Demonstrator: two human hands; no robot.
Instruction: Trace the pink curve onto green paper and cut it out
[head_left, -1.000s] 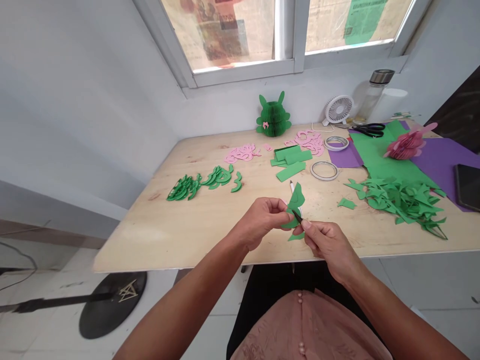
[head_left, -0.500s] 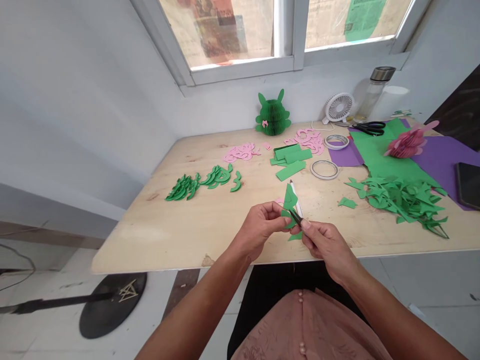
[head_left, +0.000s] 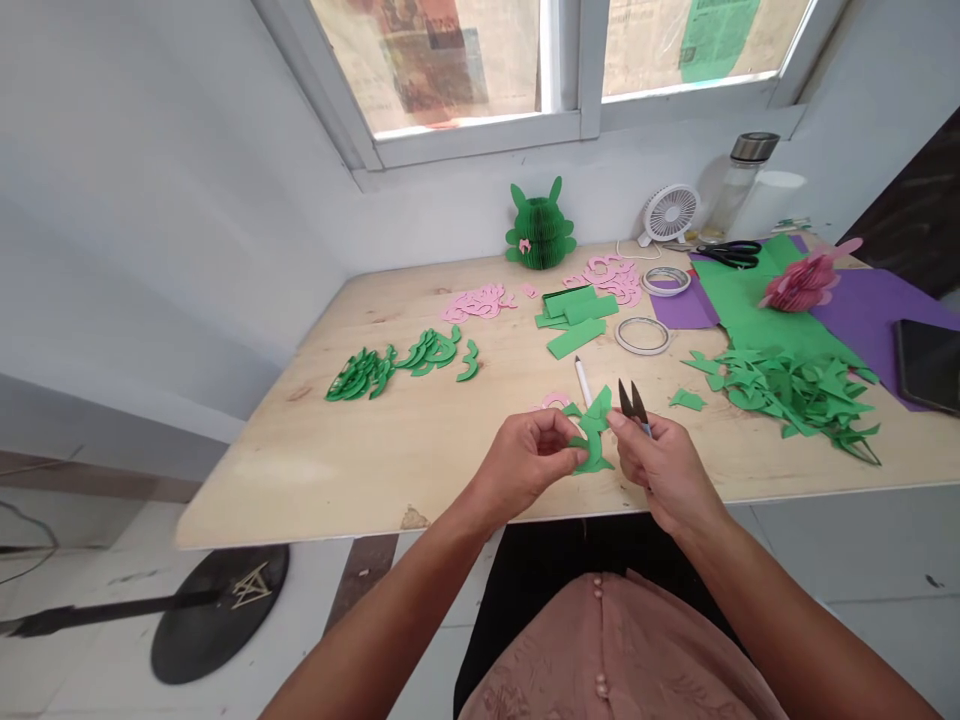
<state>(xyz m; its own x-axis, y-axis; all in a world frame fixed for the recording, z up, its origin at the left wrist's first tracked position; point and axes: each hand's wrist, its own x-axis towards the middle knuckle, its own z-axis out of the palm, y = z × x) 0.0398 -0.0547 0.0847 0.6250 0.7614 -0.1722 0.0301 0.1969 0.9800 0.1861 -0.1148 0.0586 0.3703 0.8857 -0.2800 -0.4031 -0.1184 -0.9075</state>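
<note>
My left hand (head_left: 525, 462) pinches a cut piece of green paper (head_left: 592, 435) just above the table's near edge. My right hand (head_left: 664, 468) is closed round small black snips (head_left: 634, 403), whose blades stand open and point up, away from the paper; its fingertips also touch the paper's right side. A white pen (head_left: 582, 381) and a small pink cut-out (head_left: 556, 401) lie on the wooden table (head_left: 420, 450) just beyond my hands.
Rows of green curved cut-outs (head_left: 397, 362) lie at left, pink cut-outs (head_left: 480, 303) and green strips (head_left: 574, 320) mid-table. Tape rolls (head_left: 642, 336), green scraps (head_left: 787, 388), purple and green sheets, black scissors (head_left: 729, 254), a fan (head_left: 669, 213), a bottle and a phone (head_left: 930, 365) sit right. A green paper figure (head_left: 540, 226) stands by the wall.
The snips were closed into the green paper between both hands; now they are out of it, blades open and pointing up. The paper has turned and sits lower in my left hand.
</note>
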